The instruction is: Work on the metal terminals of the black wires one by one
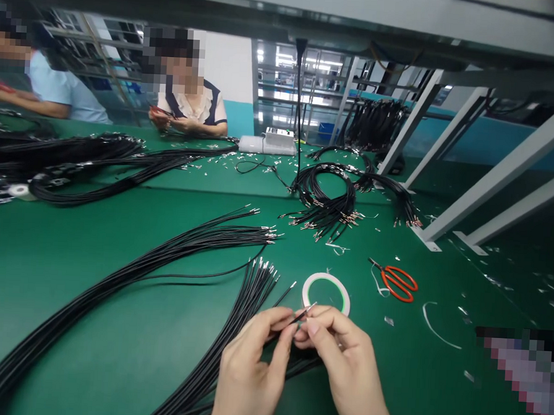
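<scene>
Near the bottom middle, my left hand [257,361] pinches a thin black cable [299,318] close to its silvery end. My right hand [341,353] meets it there, thumb and fingers closed around the same cable end. A small green bit shows between the fingertips, too small to name. Just beyond my hands lies a roll of white tape [306,289] with a green inner ring. Under and left of my left hand runs a bundle of black cables [233,329] with bare metal tips. A second cable bundle [129,268] curves across the table to the left.
Orange-handled scissors [398,283] lie on the green table [168,326] to the right, among tape scraps. Coiled cables [329,185] and more cable heaps [75,153] lie farther back. Grey metal legs [483,175] stand at the right. Two people [189,104] work across the table.
</scene>
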Demonstrator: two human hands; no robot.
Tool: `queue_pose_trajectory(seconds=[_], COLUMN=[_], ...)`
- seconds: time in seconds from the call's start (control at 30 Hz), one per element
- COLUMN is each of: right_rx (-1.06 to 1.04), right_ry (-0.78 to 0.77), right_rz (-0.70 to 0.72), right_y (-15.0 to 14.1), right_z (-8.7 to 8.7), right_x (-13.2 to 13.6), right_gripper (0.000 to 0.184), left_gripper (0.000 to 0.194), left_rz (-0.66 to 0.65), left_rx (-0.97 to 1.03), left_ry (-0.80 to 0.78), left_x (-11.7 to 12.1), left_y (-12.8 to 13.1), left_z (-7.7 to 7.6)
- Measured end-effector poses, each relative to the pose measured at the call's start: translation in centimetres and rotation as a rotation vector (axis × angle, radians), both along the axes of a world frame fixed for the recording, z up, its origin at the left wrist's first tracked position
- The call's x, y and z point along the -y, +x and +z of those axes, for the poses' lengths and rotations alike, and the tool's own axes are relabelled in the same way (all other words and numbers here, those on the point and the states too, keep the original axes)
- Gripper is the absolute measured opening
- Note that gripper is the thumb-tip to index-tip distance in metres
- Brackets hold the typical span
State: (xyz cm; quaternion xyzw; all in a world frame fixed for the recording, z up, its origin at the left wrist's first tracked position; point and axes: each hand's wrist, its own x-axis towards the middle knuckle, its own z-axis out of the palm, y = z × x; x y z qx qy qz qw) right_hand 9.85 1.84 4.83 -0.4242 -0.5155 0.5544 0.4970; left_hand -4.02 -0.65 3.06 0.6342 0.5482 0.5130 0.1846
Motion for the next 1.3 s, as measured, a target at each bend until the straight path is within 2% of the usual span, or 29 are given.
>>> queue_pose_trajectory(seconds=[0.3,0.47,0.77,0.97,1.3], right_rx=[0.034,0.086,0.125,0.070,-0.030], right_ry=[0.029,0.109,0.185,0.124,0.055], right_rz=[-0.003,-0.016,-0.002,0.012,0.001], right_y=[0.0,0.1,0.4,0.2,0.0], right_z=[0.0,0.1,-0.1,-0.2,0.3], right_x=[0.0,0.0,0.6,0.6,0.5], right_gripper=[0.023,0.021,0.018,0.022,0.025], left_gripper=[0.028,0.027,0.030,0.029,0.036], left_rz=[-0.029,-0.089,-0.122,-0.097,-0.078], left_rx=[-0.077,-0.096,-0.063,-0.093,-0.221], left_ry=[0.068,0.101,0.157,0.184,0.261], left_x=[0.2,0.1,-0.2,-0.1,0.2], left_y=[0.4,0.3,0.3,0.4,0.3], left_z=[0.1,0.7,1.7,1.5,0.2])
